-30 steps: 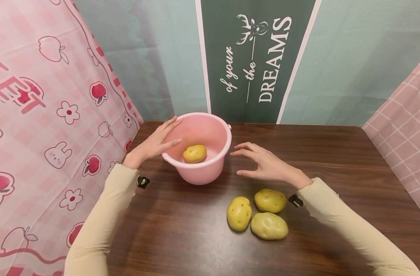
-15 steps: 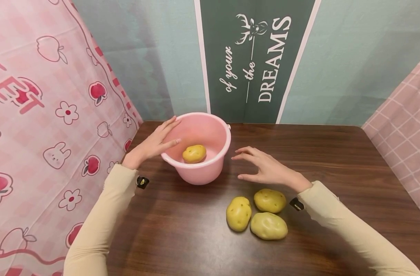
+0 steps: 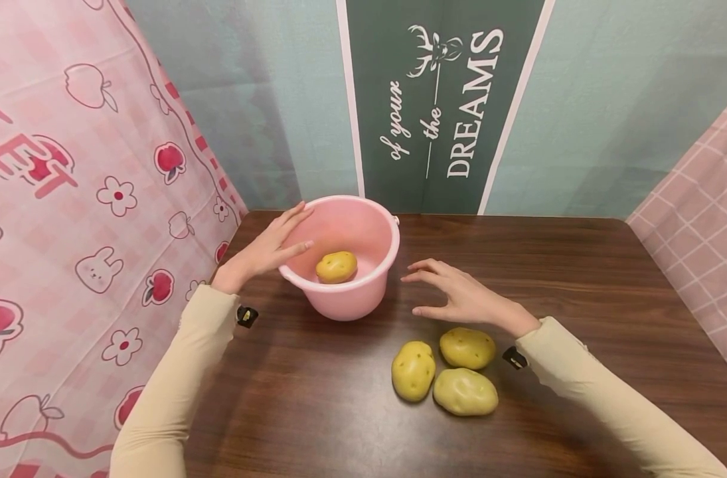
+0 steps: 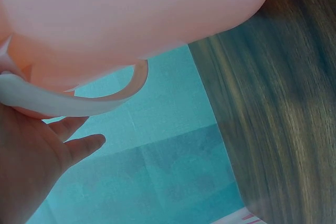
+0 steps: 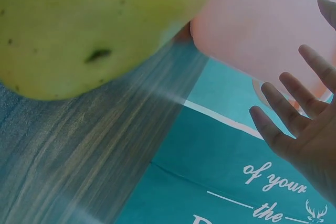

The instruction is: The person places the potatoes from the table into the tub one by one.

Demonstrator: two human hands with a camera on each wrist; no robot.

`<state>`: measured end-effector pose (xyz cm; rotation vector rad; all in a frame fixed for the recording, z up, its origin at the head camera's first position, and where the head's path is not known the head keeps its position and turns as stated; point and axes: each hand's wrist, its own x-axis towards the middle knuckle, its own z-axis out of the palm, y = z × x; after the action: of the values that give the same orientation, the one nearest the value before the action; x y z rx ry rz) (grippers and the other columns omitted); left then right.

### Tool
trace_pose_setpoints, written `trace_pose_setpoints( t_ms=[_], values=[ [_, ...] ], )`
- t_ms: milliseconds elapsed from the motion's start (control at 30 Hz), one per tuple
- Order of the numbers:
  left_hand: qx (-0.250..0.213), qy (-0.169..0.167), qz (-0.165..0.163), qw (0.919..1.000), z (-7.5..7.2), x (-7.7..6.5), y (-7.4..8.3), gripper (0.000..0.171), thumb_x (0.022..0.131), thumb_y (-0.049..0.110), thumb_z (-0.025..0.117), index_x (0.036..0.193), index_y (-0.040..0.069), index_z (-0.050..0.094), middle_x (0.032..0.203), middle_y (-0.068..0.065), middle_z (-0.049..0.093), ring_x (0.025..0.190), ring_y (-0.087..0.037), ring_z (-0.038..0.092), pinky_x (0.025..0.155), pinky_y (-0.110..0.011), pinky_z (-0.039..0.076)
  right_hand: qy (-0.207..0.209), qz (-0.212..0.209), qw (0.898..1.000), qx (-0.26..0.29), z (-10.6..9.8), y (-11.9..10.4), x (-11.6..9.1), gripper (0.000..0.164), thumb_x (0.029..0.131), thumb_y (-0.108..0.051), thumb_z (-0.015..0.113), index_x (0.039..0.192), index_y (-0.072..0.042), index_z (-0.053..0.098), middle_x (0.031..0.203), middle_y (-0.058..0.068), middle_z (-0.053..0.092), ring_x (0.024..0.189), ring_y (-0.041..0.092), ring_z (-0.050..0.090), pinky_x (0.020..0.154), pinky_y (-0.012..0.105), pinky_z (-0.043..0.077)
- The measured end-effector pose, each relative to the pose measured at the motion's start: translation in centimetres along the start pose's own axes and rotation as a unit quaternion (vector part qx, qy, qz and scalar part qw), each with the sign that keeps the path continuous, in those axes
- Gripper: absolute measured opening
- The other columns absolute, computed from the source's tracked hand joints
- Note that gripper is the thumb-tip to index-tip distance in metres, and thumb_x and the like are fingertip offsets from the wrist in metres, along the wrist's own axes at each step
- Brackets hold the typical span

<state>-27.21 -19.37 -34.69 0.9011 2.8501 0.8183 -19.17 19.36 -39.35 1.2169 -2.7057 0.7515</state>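
A pink bucket [image 3: 346, 302] stands upright towards the back left of the table, with one yellow potato [image 3: 336, 267] lying inside it. My left hand [image 3: 264, 251] is at the bucket's left rim, fingers extended along it and thumb reaching over the opening. In the left wrist view the bucket's pale handle [image 4: 105, 103] hangs beside that hand. To the right of the bucket, my right hand [image 3: 461, 294] hovers with fingers spread and nothing held. Below it lie three potatoes: one yellow potato [image 3: 413, 372], another yellow potato [image 3: 467, 348] and a greener potato [image 3: 465, 392].
The dark wooden table [image 3: 590, 285] extends to the right. Behind it hangs a teal cloth [image 3: 584, 153] with lettering. A pink patterned cloth [image 3: 124, 252] borders the left side, and a pink checked cloth [image 3: 706, 226] the right.
My right hand has shifted slightly down, staying apart from the bucket and above the potatoes. The left hand, bucket and potatoes stay where they were.
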Motion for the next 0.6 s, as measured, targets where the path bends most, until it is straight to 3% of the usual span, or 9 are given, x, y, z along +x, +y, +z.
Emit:
trace_pose_setpoints(
  t_ms=[600],
  values=[
    [0.002, -0.003, -0.004, 1.0, -0.09, 0.07, 0.09, 0.068, 0.09, 0.051, 0.05, 0.148, 0.035, 0.019, 0.156, 0.01, 0.005, 0.142, -0.026, 0.009, 0.109, -0.058, 0.016, -0.006, -0.003, 1.0, -0.002, 0.48, 0.36, -0.52, 0.054, 0.08, -0.053, 0.063, 0.128, -0.033, 0.051, 0.132, -0.001, 0.046, 0.119, 0.014, 0.045, 0.093, 0.046, 0.042]
  ],
)
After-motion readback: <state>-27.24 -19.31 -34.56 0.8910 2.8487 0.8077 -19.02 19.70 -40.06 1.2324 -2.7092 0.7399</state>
